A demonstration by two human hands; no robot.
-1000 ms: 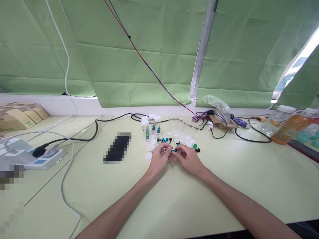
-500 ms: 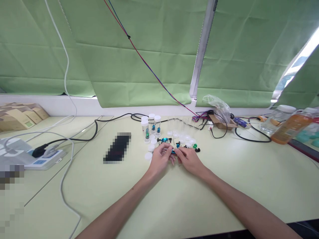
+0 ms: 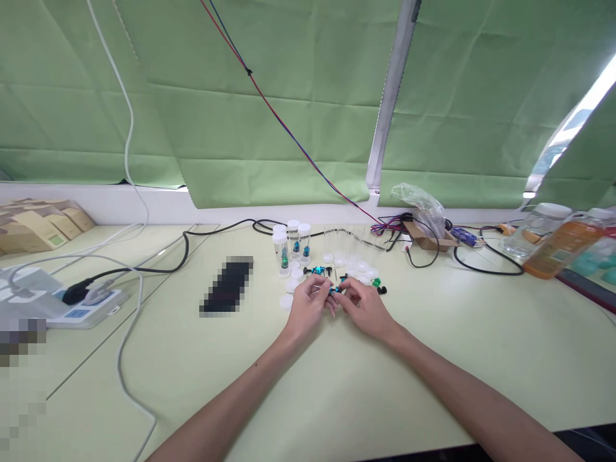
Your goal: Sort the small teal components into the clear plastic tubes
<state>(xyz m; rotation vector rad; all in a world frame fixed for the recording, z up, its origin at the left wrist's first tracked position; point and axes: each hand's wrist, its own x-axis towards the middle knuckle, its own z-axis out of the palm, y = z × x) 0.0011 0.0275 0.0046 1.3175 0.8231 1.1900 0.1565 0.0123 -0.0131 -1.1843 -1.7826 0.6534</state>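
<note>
My left hand (image 3: 308, 307) and my right hand (image 3: 364, 307) meet at the middle of the pale green table (image 3: 337, 385), fingertips pinched together on a small blue part (image 3: 334, 291). Just beyond the fingers lie several small blue, black and green parts (image 3: 376, 282) and loose white caps (image 3: 287, 301). Behind them stand capped clear vials (image 3: 292, 242) with blue or green pieces inside, and a few empty clear vials (image 3: 341, 245).
A dark blurred flat object (image 3: 227, 285) lies left of the hands. A white power strip (image 3: 89, 307) with black and white cables sits far left. Wires, a small cardboard box (image 3: 426, 239) with plastic bag, and bottles (image 3: 561, 247) line the back right. Green blinds hang behind.
The hands stay together over the same spot; only the fingers shifted slightly around the small blue part.
</note>
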